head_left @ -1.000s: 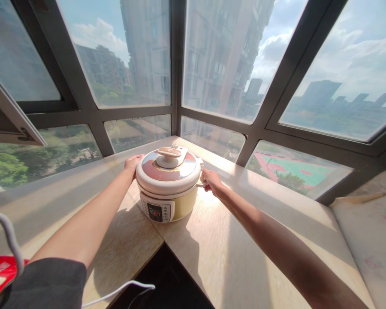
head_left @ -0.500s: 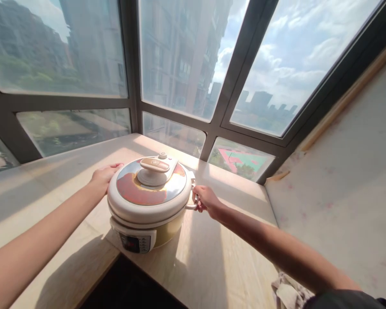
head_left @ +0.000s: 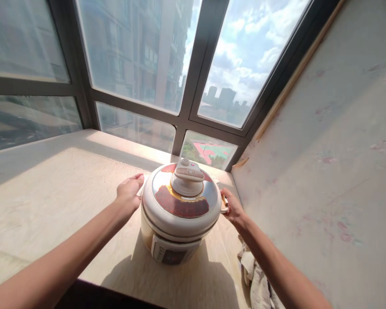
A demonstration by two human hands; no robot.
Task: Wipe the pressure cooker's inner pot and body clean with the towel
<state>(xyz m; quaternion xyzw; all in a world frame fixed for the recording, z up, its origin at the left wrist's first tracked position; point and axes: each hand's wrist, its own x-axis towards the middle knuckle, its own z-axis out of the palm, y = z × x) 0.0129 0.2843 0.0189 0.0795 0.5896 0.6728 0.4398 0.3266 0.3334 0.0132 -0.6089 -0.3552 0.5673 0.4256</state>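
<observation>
A white and cream electric pressure cooker (head_left: 180, 227) is between my hands, its round lid (head_left: 182, 206) on, with a shiny reflective top and a raised handle (head_left: 189, 174). The control panel (head_left: 173, 253) on its front faces toward me. My left hand (head_left: 130, 191) is closed around the cooker's left side handle, most of which the fingers hide. At the right, my right hand (head_left: 231, 206) grips the other side handle (head_left: 224, 205), with its fingers wrapped round it. Whether the base touches the sill cannot be made out.
The cooker is over a pale marble-patterned sill (head_left: 93, 184) in sunlight. Dark window frames (head_left: 186, 77) rise behind it. A flowered wall (head_left: 324, 171) stands close on the right, with a crumpled cloth (head_left: 255, 274) at its foot. The sill's front edge is at the bottom.
Both hands have moved the cooker toward the right wall and turned it, so its control panel faces me more squarely. The view has also swung to the right.
</observation>
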